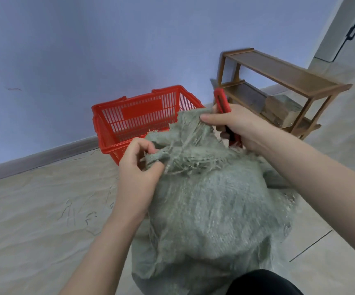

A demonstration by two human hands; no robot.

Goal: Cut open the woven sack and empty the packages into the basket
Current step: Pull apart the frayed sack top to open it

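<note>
Sack: your grey-green woven sack stands upright on the floor in front of you, its long axis running up toward its gathered, frayed mouth, which leans away from you toward the basket.
Sack mouth: it sits between your two hands, loose strands hanging from the torn weave.
Basket: the red basket stands just behind the sack against the wall, opening upward; you cannot see any packages in it.
Left hand: your left hand is closed, pinching a fold of sack fabric at the near-left of the mouth, forearm reaching in from lower left.
Right hand: your right hand is clenched around a red utility knife, thumb pressed on the fabric's far edge.
Knife: its long axis runs near upright, top end pointing up and away; the blade is not visible.
Shelf: a wooden shelf stands right of the basket.
</note>
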